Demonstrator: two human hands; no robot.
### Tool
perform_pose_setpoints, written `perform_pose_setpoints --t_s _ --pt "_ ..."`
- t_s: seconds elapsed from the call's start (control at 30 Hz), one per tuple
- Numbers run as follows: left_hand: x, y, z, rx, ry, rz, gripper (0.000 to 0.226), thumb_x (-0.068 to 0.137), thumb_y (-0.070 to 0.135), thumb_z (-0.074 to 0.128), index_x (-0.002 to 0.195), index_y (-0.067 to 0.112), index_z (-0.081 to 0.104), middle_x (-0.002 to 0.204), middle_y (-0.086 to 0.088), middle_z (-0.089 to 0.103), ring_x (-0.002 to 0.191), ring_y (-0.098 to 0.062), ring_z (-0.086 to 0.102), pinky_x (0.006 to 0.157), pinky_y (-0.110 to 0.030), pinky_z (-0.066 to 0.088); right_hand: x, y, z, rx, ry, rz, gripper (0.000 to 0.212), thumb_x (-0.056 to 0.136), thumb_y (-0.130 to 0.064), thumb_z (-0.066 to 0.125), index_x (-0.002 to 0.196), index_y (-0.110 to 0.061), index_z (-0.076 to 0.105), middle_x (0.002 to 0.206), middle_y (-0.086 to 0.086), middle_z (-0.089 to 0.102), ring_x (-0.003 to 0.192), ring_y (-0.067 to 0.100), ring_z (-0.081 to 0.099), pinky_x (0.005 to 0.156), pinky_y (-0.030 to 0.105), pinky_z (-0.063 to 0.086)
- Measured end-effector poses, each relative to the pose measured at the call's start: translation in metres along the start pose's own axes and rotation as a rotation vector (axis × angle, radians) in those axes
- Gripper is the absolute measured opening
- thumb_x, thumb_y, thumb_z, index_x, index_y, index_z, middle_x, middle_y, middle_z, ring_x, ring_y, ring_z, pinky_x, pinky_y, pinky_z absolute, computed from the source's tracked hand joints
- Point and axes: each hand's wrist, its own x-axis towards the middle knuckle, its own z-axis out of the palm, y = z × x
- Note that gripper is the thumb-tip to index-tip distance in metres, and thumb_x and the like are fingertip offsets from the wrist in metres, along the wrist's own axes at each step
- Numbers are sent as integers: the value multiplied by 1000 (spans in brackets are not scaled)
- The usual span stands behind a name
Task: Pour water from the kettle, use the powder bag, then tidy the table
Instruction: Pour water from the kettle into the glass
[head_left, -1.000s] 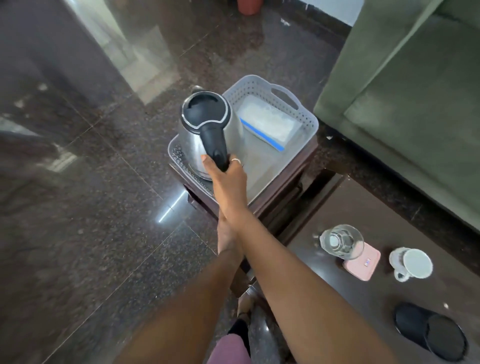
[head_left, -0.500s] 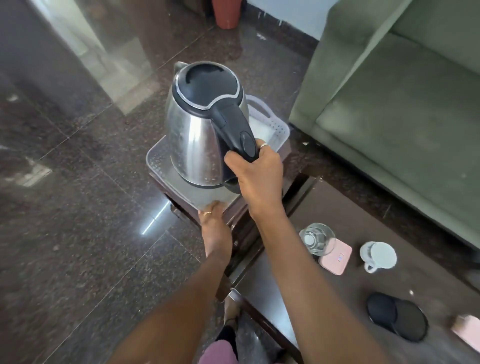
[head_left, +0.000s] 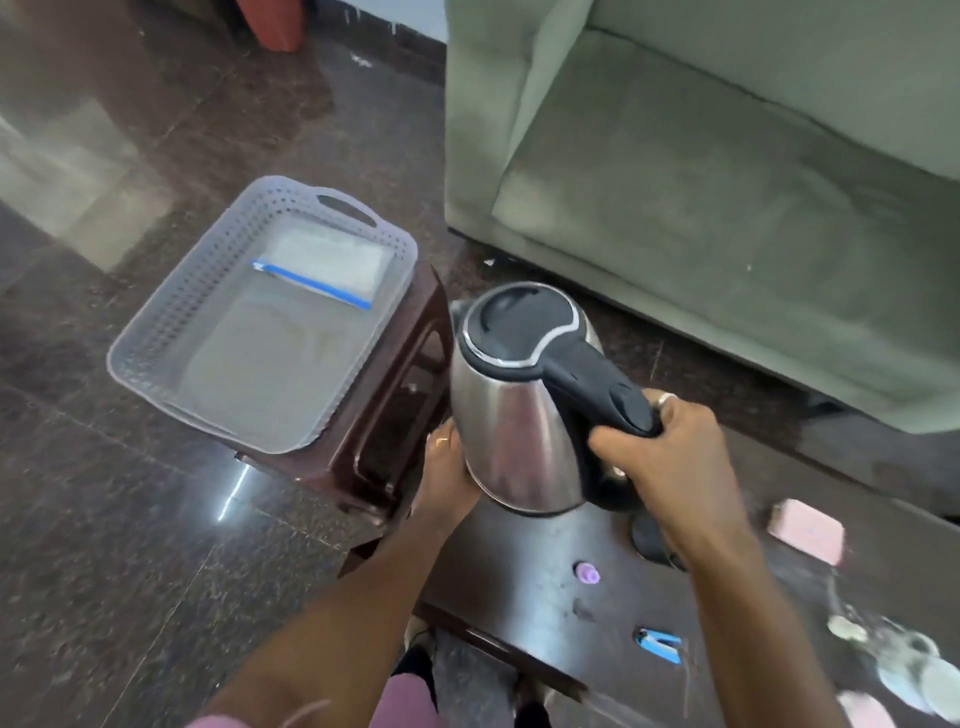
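Fingers (head_left: 680, 415) of the right hand (head_left: 670, 462) wrap the kettle (head_left: 514, 415) handle, and the left hand (head_left: 447, 470) rests flat against it to keep it steady.

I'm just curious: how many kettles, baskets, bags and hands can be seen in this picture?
Kettles: 1, the steel kettle
Baskets: 1, the perforated basket
Bags: 1, the powder bag lying in the basket
Hands: 2, the left hand against the kettle's side and the right hand gripping its handle
Total: 5
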Motion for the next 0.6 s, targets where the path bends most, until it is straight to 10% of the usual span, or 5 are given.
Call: perform_pose_setpoints --t_s 0.23,0.6 --pt "30 11 29 391 -111 22 95 67 51 70 143 16 24 147 -1 35 137 -20 31 117 -44 18 -9 41 -47 -237 27 156 25 43 -35 60 58 -14 59 38 -6 54 46 15 51 45 27 39" --pt "35 18 28 364 -97 -53 78 72 38 71 139 29 33 138 6 48 132 -18 39 115 -53 -5 9 56 -26 -502 -132 272 37 58 -48 75 57 -16 57 57 1 60 57 13 56 44 24 35"
